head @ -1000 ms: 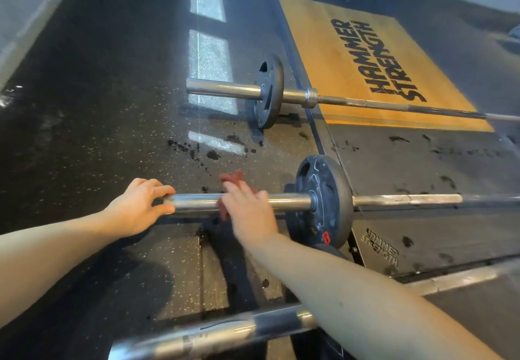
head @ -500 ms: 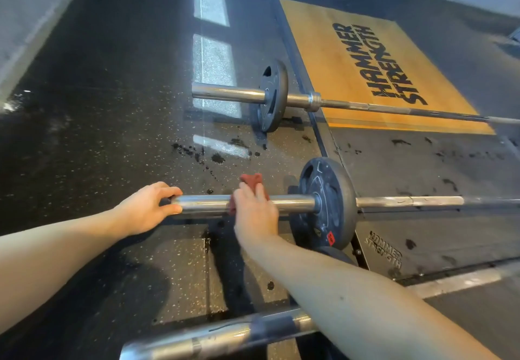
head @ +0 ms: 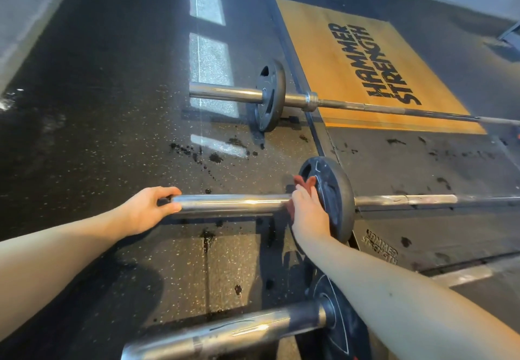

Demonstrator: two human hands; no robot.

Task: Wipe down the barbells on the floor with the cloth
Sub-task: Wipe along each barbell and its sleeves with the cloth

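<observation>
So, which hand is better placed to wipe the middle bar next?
The right hand: it holds the cloth against the bar, beside the plate, so it can probably slide back along the metal. The left hand has no cloth and grips the bar's end.

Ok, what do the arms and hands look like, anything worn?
The left forearm and right forearm are bare, with no sleeves in view. The left hand and right hand wear no gloves; no watch, ring or wristband shows.
</observation>
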